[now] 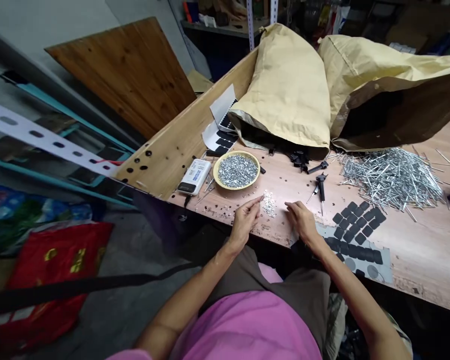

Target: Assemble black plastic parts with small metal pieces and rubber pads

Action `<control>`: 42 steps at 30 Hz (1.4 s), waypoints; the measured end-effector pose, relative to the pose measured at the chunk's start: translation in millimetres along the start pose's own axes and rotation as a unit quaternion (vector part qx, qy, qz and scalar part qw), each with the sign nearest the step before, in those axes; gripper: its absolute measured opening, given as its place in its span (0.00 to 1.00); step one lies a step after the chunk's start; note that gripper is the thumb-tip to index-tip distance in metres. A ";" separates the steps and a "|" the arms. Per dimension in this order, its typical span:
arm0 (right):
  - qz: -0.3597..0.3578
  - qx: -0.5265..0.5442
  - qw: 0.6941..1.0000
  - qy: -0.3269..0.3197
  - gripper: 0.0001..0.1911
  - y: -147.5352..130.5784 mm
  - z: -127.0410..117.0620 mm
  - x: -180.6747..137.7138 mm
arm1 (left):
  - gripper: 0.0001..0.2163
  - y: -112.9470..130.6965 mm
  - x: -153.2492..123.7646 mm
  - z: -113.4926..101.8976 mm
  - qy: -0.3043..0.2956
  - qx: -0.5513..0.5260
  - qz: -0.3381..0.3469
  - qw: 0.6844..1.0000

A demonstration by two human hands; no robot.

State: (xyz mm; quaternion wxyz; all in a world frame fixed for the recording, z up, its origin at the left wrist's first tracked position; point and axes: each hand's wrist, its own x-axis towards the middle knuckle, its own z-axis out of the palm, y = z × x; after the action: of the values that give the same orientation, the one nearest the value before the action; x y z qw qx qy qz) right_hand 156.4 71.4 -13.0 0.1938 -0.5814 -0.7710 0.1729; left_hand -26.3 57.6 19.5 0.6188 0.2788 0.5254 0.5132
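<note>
My left hand [246, 218] is over the front of the table, with thumb and fingertips closed together in a pinch. Whatever is between them is too small to make out. Right beside those fingertips lies a loose patch of small silvery metal rings [270, 206]. On the other side of the patch, my right hand [302, 221] is at the table's front edge, its fingers bent inward and its palm hidden. I cannot make out what it holds. A yellow bowl [216, 181] full of similar small metal pieces stands beyond my left hand. Two black clip-like parts with metal pins [321, 190] lie beyond my right hand.
Metal pins [393, 177] are heaped at the right. Black rounded pads [354, 220] lie on a grey sheet [385, 257]. Two large paper sacks [288, 85] [382, 60] stand behind. A white boxy device [197, 175] sits left of the bowl, by the wooden side board [187, 135].
</note>
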 end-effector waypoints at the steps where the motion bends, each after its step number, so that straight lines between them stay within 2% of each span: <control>1: 0.012 -0.034 0.999 -0.021 0.15 -3.7 6.6 13.4 | 0.24 -1.4 -0.6 -3.5 -0.005 0.001 -0.007 1.000; 6: 0.020 -0.173 0.976 -0.130 0.13 -20.9 9.4 45.6 | 0.26 -8.3 2.1 -16.0 -0.016 0.003 -0.035 0.999; 9: 0.012 -0.194 0.969 -0.154 0.12 -27.0 6.1 49.9 | 0.29 -10.4 5.1 -19.6 -0.032 0.000 -0.048 0.998; 12: 0.032 -0.121 0.986 -0.111 0.10 -28.0 7.7 49.7 | 0.31 -11.3 7.3 -20.4 -0.069 -0.002 -0.084 0.994; 14: 0.071 0.007 0.996 -0.056 0.08 -27.6 9.8 46.7 | 0.32 -11.9 8.4 -19.1 -0.099 -0.002 -0.110 0.989; 15: 0.094 0.089 0.991 -0.032 0.08 -27.8 10.5 44.3 | 0.32 -12.3 8.9 -17.8 -0.112 -0.002 -0.118 0.987; 18: 0.149 0.307 0.940 0.010 0.11 -30.3 9.5 34.7 | 0.33 -14.2 9.8 -12.1 -0.139 0.004 -0.115 0.984; 20: 0.163 0.377 0.911 0.023 0.13 -32.9 6.4 28.2 | 0.32 -15.8 9.7 -7.5 -0.149 0.009 -0.097 0.984; 25: 0.164 0.400 0.900 0.060 0.13 -35.3 -0.4 16.4 | 0.30 -18.2 8.0 0.7 -0.169 0.036 -0.065 0.983; 31: 0.086 0.326 0.937 0.092 0.10 -28.5 -6.8 7.4 | 0.29 -16.6 4.9 3.8 -0.182 0.073 -0.037 0.980; 33: 0.062 0.308 0.947 0.072 0.10 -23.7 -13.7 6.3 | 0.28 -15.4 3.0 3.7 -0.186 0.090 -0.030 0.978; 35: 0.057 0.321 0.945 0.023 0.12 -17.4 -22.5 6.1 | 0.25 -13.4 0.9 3.1 -0.200 0.106 -0.031 0.974; 39: 0.082 0.392 0.911 -0.101 0.16 -4.7 -38.9 4.0 | 0.22 -6.9 -2.4 1.0 -0.261 0.131 -0.051 0.955; 42: 0.081 0.419 0.894 -0.136 0.19 -0.7 -46.8 -2.1 | 0.23 -2.2 -3.3 0.0 -0.311 0.141 -0.087 0.936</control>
State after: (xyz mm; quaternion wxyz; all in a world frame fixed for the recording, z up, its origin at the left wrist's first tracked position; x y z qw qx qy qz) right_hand 179.7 71.2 27.7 0.2980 -0.4778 -0.5959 0.5725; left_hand -25.3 53.8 18.7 0.7479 0.4619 0.3957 0.2659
